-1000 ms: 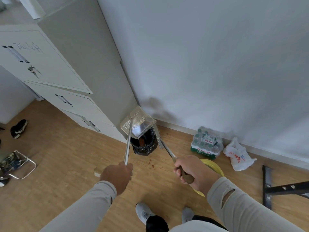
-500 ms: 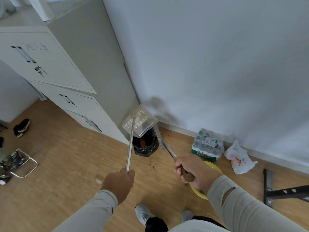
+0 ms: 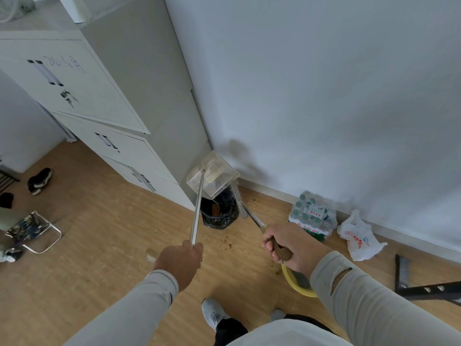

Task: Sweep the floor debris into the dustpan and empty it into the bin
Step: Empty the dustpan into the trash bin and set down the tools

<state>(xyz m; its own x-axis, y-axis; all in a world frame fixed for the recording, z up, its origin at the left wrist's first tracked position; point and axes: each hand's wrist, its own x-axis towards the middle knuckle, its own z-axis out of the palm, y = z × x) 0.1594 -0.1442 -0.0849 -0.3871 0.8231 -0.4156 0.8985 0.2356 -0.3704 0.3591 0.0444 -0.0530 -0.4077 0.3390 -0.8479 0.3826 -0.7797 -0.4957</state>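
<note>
Left hand (image 3: 180, 258) grips the lower end of the dustpan's long metal handle (image 3: 197, 208), fingers curled round it. Right hand (image 3: 291, 243) grips the brown end of the broom handle (image 3: 279, 249). The clear plastic dustpan (image 3: 212, 174) is tipped over the black-bagged bin (image 3: 219, 212), in the corner between the grey cabinet (image 3: 139, 78) and the wall. Dustpan handle's long axis runs from the left hand up and slightly right to the pan. Broom shaft runs from the right hand up-left toward the bin's right side; its head is largely hidden. Small brown debris (image 3: 227, 241) lies on the wood floor just right of the bin. Near the wall: bottle pack (image 3: 311, 216), white plastic bag (image 3: 359, 239). A yellow basin (image 3: 298, 285) sits under the right forearm.
</note>
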